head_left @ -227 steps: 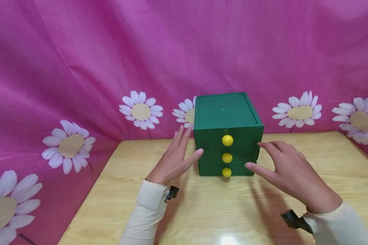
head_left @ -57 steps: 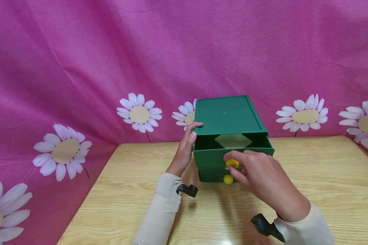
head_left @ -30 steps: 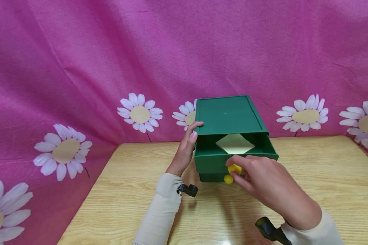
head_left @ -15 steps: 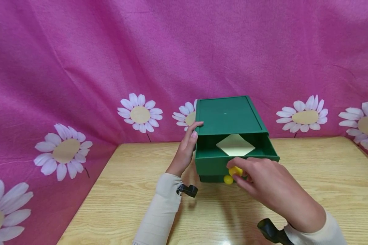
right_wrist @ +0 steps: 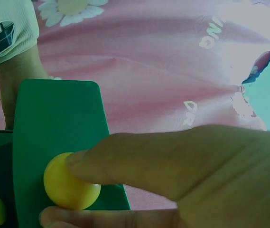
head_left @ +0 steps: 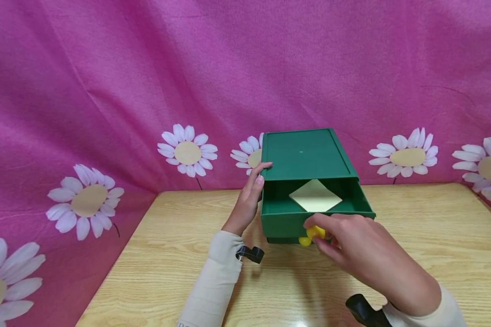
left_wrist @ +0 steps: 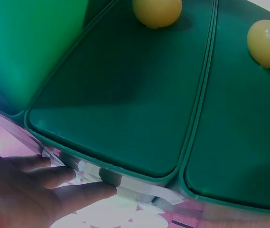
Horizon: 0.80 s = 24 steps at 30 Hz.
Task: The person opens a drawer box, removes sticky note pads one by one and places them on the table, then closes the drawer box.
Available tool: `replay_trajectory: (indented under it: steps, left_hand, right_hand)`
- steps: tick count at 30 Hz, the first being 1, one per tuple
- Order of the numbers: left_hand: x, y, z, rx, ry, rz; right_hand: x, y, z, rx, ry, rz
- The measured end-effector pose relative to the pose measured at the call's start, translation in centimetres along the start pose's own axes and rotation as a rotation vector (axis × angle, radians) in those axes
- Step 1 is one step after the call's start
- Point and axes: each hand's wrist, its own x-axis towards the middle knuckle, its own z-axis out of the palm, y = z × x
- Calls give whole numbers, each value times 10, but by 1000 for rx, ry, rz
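Note:
A green cabinet with three drawers and round yellow knobs stands on the table. Its top drawer is pulled well out, and a flat pale-yellow square, like a sticky-note pad, lies inside. My right hand pinches that drawer's knob between thumb and fingers. My left hand rests against the cabinet's left side, one fingertip over the top edge. The left wrist view shows its fingers extended along the side. The two lower drawers are closed; the lowest knob shows below the right hand's knob.
The cabinet sits near the back of a light wooden table. A pink cloth printed with white daisies hangs behind and to the left. A black wrist mount sticks out from the left sleeve, and another from the right.
All drawers were closed at first, hands apart from the cabinet. The left hand took its place on the side; the right gripped the top knob and drew the drawer toward me, uncovering more of the square.

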Motion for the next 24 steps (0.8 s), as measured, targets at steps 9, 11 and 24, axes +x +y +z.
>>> replay_trajectory:
  steps: [9,11,24]
  left_hand:
    - [0,-1,0,3,6,-5]
    - [0,-2,0,2,4,-4]
    - [0,-3,0,-19,6,16]
  right_hand:
    - [-3,-2,-2,2,-32,8]
    - [-4,-2,-2,-4,-27,0]
    - [-9,-6,-5,-12,-99,19]
